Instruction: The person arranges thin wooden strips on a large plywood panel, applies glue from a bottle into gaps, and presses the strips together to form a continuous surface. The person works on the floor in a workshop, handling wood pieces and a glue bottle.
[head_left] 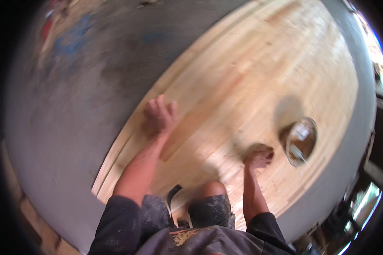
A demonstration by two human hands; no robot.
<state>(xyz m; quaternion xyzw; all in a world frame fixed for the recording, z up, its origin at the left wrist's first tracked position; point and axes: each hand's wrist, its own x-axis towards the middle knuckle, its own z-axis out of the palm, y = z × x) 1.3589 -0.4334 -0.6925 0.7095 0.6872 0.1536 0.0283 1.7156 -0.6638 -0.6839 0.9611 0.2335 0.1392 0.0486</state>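
Note:
I kneel on a large light wooden board (251,72) made of glued strips, lying on a grey floor. My left hand (159,114) rests flat on the board near its left edge, fingers spread, holding nothing. My right hand (258,156) is curled down against the wood; the blur hides whether anything is in it. A round clear container (301,141) with something pale inside stands on the board just right of my right hand. My knee (212,189) presses on the board between my arms.
Grey concrete floor (64,123) with blue and red stains lies left of the board. A grey strip of floor runs along the board's right side, with blurred dark and shiny objects (366,191) beyond it.

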